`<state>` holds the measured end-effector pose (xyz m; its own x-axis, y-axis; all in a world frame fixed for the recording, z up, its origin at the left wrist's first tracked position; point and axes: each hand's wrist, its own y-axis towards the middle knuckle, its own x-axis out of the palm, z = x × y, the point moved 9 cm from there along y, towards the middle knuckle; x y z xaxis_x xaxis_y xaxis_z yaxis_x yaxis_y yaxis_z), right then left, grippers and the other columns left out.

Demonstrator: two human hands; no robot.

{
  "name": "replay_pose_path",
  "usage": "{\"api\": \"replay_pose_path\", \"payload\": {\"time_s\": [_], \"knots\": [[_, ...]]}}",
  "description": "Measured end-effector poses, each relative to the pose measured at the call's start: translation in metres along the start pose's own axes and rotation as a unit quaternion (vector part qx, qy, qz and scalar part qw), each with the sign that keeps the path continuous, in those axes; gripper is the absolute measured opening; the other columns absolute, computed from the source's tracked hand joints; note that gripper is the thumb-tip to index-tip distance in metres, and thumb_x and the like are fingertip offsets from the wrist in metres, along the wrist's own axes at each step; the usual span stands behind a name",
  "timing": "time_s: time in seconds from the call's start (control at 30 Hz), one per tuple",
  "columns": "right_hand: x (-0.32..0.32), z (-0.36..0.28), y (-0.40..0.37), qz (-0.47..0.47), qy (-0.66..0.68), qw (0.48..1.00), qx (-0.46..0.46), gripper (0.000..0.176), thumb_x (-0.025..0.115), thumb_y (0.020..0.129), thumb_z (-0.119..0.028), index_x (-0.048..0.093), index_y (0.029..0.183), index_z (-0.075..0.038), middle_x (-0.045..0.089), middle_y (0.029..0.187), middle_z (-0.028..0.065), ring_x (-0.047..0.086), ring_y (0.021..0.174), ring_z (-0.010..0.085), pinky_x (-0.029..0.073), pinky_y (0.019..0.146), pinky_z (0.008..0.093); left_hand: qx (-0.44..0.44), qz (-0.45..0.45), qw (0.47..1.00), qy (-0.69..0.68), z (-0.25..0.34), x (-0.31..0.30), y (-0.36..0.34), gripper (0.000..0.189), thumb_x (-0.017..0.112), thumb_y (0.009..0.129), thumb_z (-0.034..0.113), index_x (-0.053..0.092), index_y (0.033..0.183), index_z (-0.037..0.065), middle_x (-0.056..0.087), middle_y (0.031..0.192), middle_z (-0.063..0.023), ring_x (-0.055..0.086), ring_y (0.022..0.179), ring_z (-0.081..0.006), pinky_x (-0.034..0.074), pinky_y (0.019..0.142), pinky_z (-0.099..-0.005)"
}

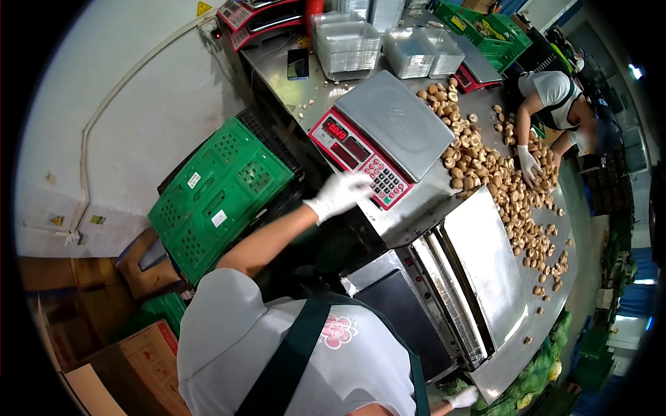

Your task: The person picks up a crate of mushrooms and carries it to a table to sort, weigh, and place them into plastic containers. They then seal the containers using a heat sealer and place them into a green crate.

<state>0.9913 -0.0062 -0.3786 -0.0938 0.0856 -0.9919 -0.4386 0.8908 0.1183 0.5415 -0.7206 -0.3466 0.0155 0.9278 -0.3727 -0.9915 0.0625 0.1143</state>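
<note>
My left hand (340,197), in a white glove, reaches over the near edge of the red and silver scale (399,125), its fingers extended beside the keypad (383,182). It holds nothing that I can see. The scale's plate is bare and red digits glow on its display. My right hand (462,398), also gloved in white, is low at the bottom edge, near the table corner and the green net bags (524,378). Its fingers are too small to make out. A metal wrapping machine (444,298) stands between my hands.
Brown mushrooms (496,177) lie heaped across the metal table. A co-worker's gloved hand (528,165) touches the heap. Clear plastic trays (347,45) are stacked behind the scale, near a phone (297,64). Green crates (220,194) stand at the left.
</note>
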Motion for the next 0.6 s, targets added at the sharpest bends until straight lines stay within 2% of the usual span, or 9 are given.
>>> {"api": "replay_pose_path", "payload": {"time_s": [0.03,0.07,0.1,0.17,0.27,0.4,0.5,0.53,0.6], "knots": [[-0.070,-0.045,-0.001,0.077,-0.002,0.997,0.027,0.036,0.046,0.088,-0.028,0.065,0.088,0.002,0.065,0.083,0.0173,0.061,0.067,0.0264,0.047,0.057,0.0369,0.050,0.103,0.992,0.045,0.004,-0.040,0.010,0.020,0.065,0.078,0.015,0.064,0.094,0.003,0.065,0.094,-0.0098,0.062,0.086,-0.0161,0.049,0.077,-0.0275],[-0.094,-0.082,0.003,0.033,0.136,0.990,0.020,0.039,0.044,0.090,-0.030,0.062,0.099,0.003,0.064,0.091,0.0165,0.062,0.073,0.0263,0.050,0.067,0.0342,0.016,0.167,0.985,0.033,-0.005,-0.072,0.020,0.015,0.060,0.080,0.016,0.063,0.088,0.003,0.064,0.086,-0.0118,0.063,0.080,-0.0221,0.049,0.071,-0.0298],[-0.118,-0.132,-0.001,0.033,0.384,0.923,0.026,0.040,0.044,0.091,-0.031,0.059,0.107,0.003,0.062,0.098,0.0162,0.061,0.082,0.0266,0.050,0.074,0.0334,0.025,0.215,0.976,0.031,-0.021,-0.100,0.034,0.015,0.059,0.081,0.017,0.063,0.089,0.004,0.064,0.083,-0.0115,0.063,0.076,-0.0221,0.048,0.071,-0.0297],[-0.166,-0.263,-0.016,-0.032,0.481,0.865,-0.135,0.041,0.045,0.092,-0.028,0.053,0.115,0.005,0.057,0.109,0.0187,0.059,0.095,0.0250,0.048,0.082,0.0326,0.030,0.284,0.953,0.102,-0.048,-0.144,0.063,0.019,0.060,0.081,0.020,0.064,0.090,0.004,0.064,0.083,-0.0116,0.063,0.075,-0.0222,0.047,0.069,-0.0297],[-0.173,-0.438,-0.052,-0.183,0.509,0.818,-0.196,0.042,0.047,0.091,-0.027,0.053,0.117,0.005,0.059,0.109,0.0161,0.058,0.096,0.0234,0.044,0.087,0.0322,-0.126,0.208,0.969,0.053,-0.107,-0.166,0.126,0.040,0.056,0.084,0.039,0.063,0.093,0.001,0.065,0.081,-0.0123,0.061,0.076,-0.0196,0.045,0.070,-0.0296],[-0.103,-0.636,-0.094,-0.366,0.442,0.772,-0.274,0.053,0.049,0.090,-0.036,0.046,0.124,0.003,0.059,0.107,0.0149,0.059,0.097,0.0221,0.046,0.083,0.0301,-0.201,-0.004,0.967,-0.156,-0.149,-0.115,0.188,0.055,0.048,0.089,0.043,0.045,0.128,0.004,0.046,0.131,-0.0080,0.040,0.122,-0.0158,0.028,0.102,-0.0263],[-0.024,-0.732,-0.103,-0.415,0.331,0.822,-0.208,0.058,0.057,0.083,-0.045,0.052,0.117,0.001,0.059,0.095,0.0101,0.058,0.082,0.0177,0.047,0.066,0.0290,-0.137,-0.127,0.948,-0.257,-0.114,-0.093,0.200,0.062,0.043,0.089,0.051,0.039,0.133,0.008,0.041,0.135,-0.0083,0.038,0.124,-0.0186,0.025,0.105,-0.0292],[0.011,-0.745,-0.101,-0.428,0.287,0.841,-0.162,0.063,0.057,0.081,-0.050,0.050,0.120,0.000,0.058,0.092,0.0089,0.058,0.081,0.0195,0.047,0.064,0.0316,-0.239,-0.154,0.924,-0.255,-0.110,-0.093,0.190,0.066,0.043,0.087,0.055,0.038,0.135,0.009,0.040,0.137,-0.0075,0.035,0.126,-0.0183,0.022,0.106,-0.0297],[0.069,-0.757,-0.111,-0.451,0.317,0.830,-0.080,0.068,0.061,0.077,-0.054,0.050,0.120,-0.002,0.056,0.085,0.0062,0.055,0.073,0.0166,0.045,0.056,0.0325,-0.221,-0.143,0.934,-0.242,-0.127,-0.092,0.203,0.072,0.044,0.085,0.059,0.035,0.137,0.010,0.035,0.140,-0.0077,0.030,0.129,-0.0183,0.019,0.107,-0.0304]]}}
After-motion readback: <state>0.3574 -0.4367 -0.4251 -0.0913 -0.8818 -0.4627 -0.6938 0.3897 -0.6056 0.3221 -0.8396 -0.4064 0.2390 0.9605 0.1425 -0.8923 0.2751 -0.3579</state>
